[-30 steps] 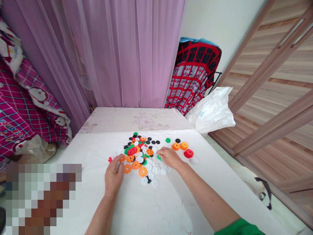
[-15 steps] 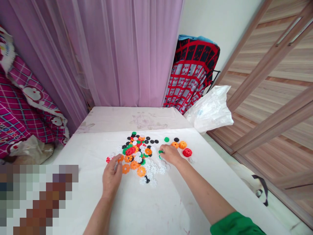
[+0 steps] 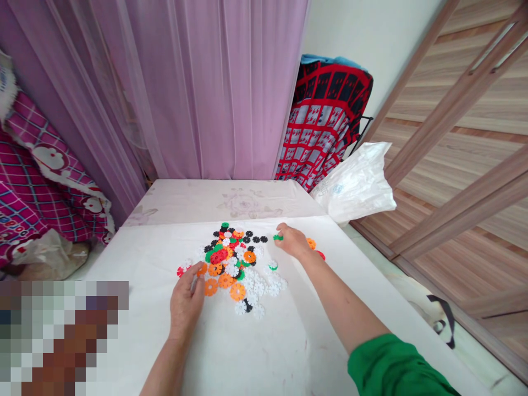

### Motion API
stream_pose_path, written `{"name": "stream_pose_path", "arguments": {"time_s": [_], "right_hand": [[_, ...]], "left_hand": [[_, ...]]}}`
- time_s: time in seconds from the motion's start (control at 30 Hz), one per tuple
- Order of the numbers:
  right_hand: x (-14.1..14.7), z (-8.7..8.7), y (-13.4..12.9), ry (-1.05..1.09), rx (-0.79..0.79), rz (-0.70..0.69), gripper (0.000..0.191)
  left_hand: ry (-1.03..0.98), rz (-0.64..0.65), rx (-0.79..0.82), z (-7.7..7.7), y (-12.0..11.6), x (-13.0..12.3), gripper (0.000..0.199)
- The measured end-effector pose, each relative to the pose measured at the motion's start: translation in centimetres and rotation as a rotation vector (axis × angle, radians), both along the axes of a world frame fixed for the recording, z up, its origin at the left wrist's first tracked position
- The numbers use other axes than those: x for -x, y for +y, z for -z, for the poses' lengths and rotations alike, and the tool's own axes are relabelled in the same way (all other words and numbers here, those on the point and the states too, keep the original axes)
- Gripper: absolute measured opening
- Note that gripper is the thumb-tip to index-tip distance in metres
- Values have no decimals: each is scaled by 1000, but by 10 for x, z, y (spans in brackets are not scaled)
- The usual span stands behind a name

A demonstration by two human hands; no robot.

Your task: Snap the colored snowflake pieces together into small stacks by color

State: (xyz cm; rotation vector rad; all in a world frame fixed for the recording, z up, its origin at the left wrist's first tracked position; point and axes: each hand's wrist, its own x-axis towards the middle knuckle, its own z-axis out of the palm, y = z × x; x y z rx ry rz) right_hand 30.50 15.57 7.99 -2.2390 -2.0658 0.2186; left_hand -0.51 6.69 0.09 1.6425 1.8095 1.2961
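A heap of small snowflake-shaped plastic discs point(image 3: 229, 264) in orange, white, red, green and black lies on the white table cover point(image 3: 136, 264). My right hand point(image 3: 292, 242) is at the far right of the heap, its fingertips pinching a green disc point(image 3: 278, 237). Beyond that hand, an orange disc point(image 3: 311, 243) and a red disc point(image 3: 320, 254) are partly hidden. My left hand point(image 3: 186, 302) rests at the near edge of the heap with its fingers lightly curled, next to an orange disc point(image 3: 210, 287). It shows nothing held.
A pale floral cloth point(image 3: 223, 202) covers the far end of the table. A white plastic bag point(image 3: 355, 184) sits at the far right corner. Behind are a lilac curtain point(image 3: 214, 88) and a red-and-black cloth point(image 3: 325, 126). A pink quilt point(image 3: 41, 170) lies left; a pixelated patch covers the lower left.
My right hand has moved away from me across the table to the far right of the heap, with a green disc at its fingertips. My left hand has barely moved.
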Motion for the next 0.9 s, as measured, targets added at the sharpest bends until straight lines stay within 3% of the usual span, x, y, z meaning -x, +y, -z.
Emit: {"name": "stream_pose_path", "arguments": {"time_s": [0.2,0.57,0.7,0.9], "right_hand": [[-30,-6,23,25,-11,58,42],[-30,8,29,6,-6,15,41],[-27,3,17,-3,-35,-15,34],[-13,8,-28,29,-5,-57,26]], "left_hand": [[-3,2,20,-3,-1,0,39],[-8,-9,33,-2,-2,0,40],[-7,-13,30,-1,-1,1,39],[-22,-8,29,-1,0,0,39]]}}
